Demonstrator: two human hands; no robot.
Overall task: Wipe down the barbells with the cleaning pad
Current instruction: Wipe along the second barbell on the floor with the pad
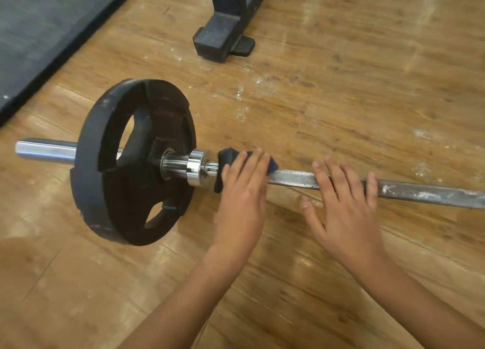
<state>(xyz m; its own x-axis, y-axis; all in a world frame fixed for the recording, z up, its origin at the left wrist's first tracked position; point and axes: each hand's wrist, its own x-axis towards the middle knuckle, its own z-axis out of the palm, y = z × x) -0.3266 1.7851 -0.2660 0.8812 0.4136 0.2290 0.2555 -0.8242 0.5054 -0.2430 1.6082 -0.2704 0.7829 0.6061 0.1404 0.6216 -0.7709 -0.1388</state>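
Observation:
A barbell lies across the wooden floor. Its worn grey shaft [420, 192] runs off the right edge. A black weight plate [123, 165] sits at its left end, with a chrome collar [195, 167] beside it and the sleeve end [44, 150] sticking out left. A dark cleaning pad [227, 157] is draped over the shaft just right of the collar. My left hand [242, 188] presses flat on the pad with straight fingers. My right hand [343, 199] rests on the shaft further right, fingers straight and spread.
A black metal equipment foot [217, 37] stands on the floor beyond the bar. A dark rubber mat [39, 28] covers the far left corner. White chalky smears mark the wooden floor [341, 86] behind the bar.

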